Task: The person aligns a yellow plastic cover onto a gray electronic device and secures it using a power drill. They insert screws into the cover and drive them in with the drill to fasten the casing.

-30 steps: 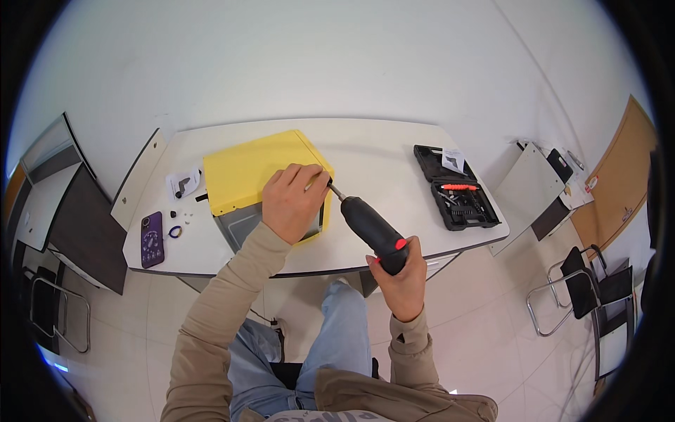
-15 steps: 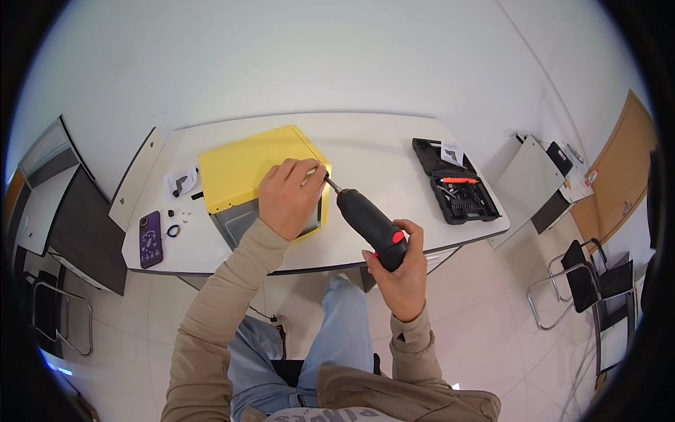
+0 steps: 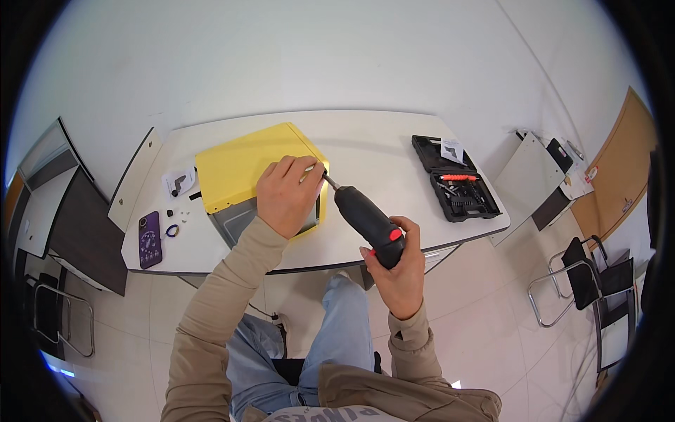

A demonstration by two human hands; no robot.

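Observation:
A black cordless electric screwdriver (image 3: pixel 367 218) with red buttons sits in my right hand (image 3: pixel 399 278), which is wrapped round its handle. Its metal bit slants up and left to the right edge of a yellow metal case (image 3: pixel 246 158). My left hand (image 3: pixel 287 197) lies over that same edge, fingers bent and pressed together beside the bit's tip. What the left fingertips pinch, if anything, is too small and hidden to tell. Below the hand, the grey inside of the case (image 3: pixel 235 224) shows through an opening, partly covered by my left forearm.
On the table's (image 3: pixel 373 148) right side lies an open black tool case (image 3: pixel 460 197) with bits and an orange piece. At left are a purple phone (image 3: pixel 150 239), a small dark blue ring-shaped item (image 3: pixel 172 231), small loose parts (image 3: pixel 184 215) and a printed leaflet (image 3: pixel 178 181).
Both hands, the screwdriver and the yellow case keep their places relative to each other. The whole view has shifted only slightly.

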